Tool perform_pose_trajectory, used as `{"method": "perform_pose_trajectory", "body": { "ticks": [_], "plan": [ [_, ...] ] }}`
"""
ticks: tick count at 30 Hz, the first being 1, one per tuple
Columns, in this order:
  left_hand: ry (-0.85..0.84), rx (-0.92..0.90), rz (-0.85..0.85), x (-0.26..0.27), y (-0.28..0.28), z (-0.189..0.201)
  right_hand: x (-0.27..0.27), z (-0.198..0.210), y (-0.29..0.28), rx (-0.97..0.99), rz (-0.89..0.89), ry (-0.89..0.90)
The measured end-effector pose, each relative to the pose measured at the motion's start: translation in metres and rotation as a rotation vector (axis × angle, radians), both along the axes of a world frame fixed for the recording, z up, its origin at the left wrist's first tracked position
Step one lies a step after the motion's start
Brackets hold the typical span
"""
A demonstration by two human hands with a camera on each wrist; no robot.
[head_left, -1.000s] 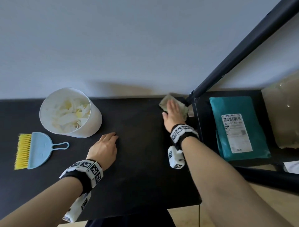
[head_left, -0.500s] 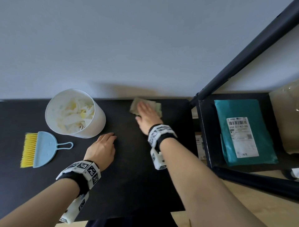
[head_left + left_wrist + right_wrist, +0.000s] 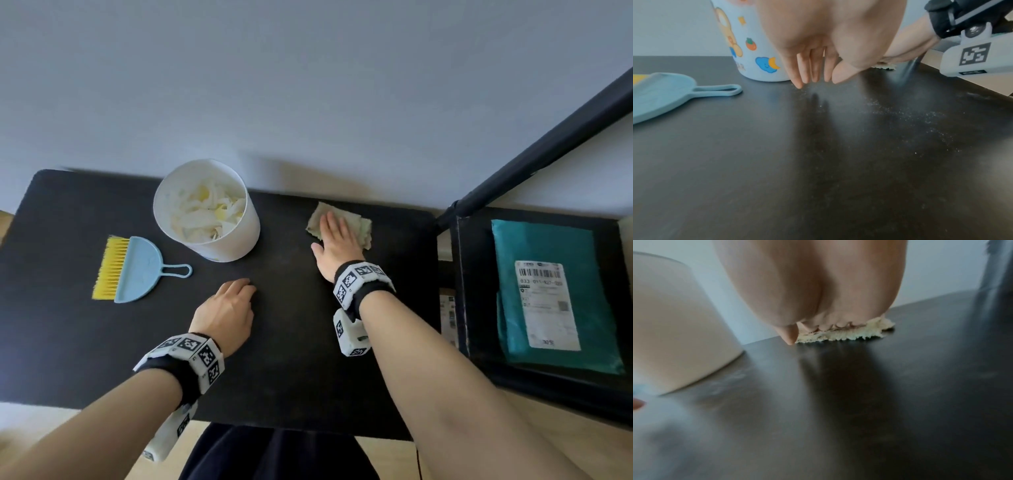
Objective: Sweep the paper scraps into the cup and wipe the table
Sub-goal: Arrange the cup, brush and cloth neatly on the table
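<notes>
A white cup [image 3: 209, 212] full of white and yellow paper scraps [image 3: 209, 212] stands at the back of the black table [image 3: 68, 335]. My right hand [image 3: 337, 236] lies flat on a pale green cloth [image 3: 363, 224] to the right of the cup, fingers straight, pressing it to the table; in the right wrist view the cloth [image 3: 857, 334] shows under the fingers. My left hand [image 3: 226, 308] rests on the table in front of the cup, fingers straight and holding nothing; its fingertips [image 3: 799, 84] touch the surface near the cup [image 3: 748, 48].
A blue dustpan-shaped brush with yellow bristles [image 3: 133, 270] lies left of the cup. Fine white dust [image 3: 900, 112] speckles the table. A black shelf frame [image 3: 462, 274] with a teal parcel [image 3: 548, 294] stands at the right. The wall runs along the table's back edge.
My right hand has slid the cloth leftward along the back of the table, from beside the shelf post toward the cup. The left hand has stayed in place.
</notes>
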State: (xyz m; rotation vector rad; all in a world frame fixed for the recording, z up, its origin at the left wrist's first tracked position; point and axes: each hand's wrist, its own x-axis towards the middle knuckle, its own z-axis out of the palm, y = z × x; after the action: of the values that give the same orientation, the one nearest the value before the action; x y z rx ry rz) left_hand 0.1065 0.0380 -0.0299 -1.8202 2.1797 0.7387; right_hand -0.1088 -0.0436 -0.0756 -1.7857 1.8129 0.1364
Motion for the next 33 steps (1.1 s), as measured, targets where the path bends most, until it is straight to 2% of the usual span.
{"method": "perform_pose_trajectory", "body": {
  "ticks": [5, 9, 12, 15, 17, 21, 24, 29, 33],
  "plan": [
    [0.009, -0.018, 0.049, 0.017, 0.015, -0.002, 0.017, -0.004, 0.018, -0.069, 0.041, 0.024],
    [0.007, -0.026, -0.009, 0.034, 0.015, -0.003, 0.057, 0.000, 0.081, -0.099, 0.237, 0.022],
    [0.018, -0.025, -0.057, 0.046, 0.014, -0.003, 0.103, -0.001, 0.124, -0.026, 0.366, -0.029],
    [0.050, -0.032, -0.056, 0.056, 0.016, -0.001, 0.106, -0.002, 0.121, -0.028, 0.422, -0.043],
    [0.053, -0.016, -0.051, 0.063, 0.018, -0.002, 0.081, 0.000, 0.098, -0.057, 0.356, -0.024],
    [0.070, -0.017, -0.042, 0.078, 0.024, -0.009, 0.032, 0.010, 0.056, -0.010, 0.020, 0.042],
    [0.077, -0.013, -0.042, 0.090, 0.027, -0.014, 0.052, 0.009, 0.047, 0.013, -0.076, 0.076],
    [0.089, -0.032, -0.025, 0.110, 0.031, -0.013, 0.132, 0.001, 0.080, -0.068, 0.064, 0.026],
    [0.092, -0.042, -0.035, 0.120, 0.031, -0.012, 0.176, 0.001, 0.109, -0.047, 0.199, 0.028]
  ]
}}
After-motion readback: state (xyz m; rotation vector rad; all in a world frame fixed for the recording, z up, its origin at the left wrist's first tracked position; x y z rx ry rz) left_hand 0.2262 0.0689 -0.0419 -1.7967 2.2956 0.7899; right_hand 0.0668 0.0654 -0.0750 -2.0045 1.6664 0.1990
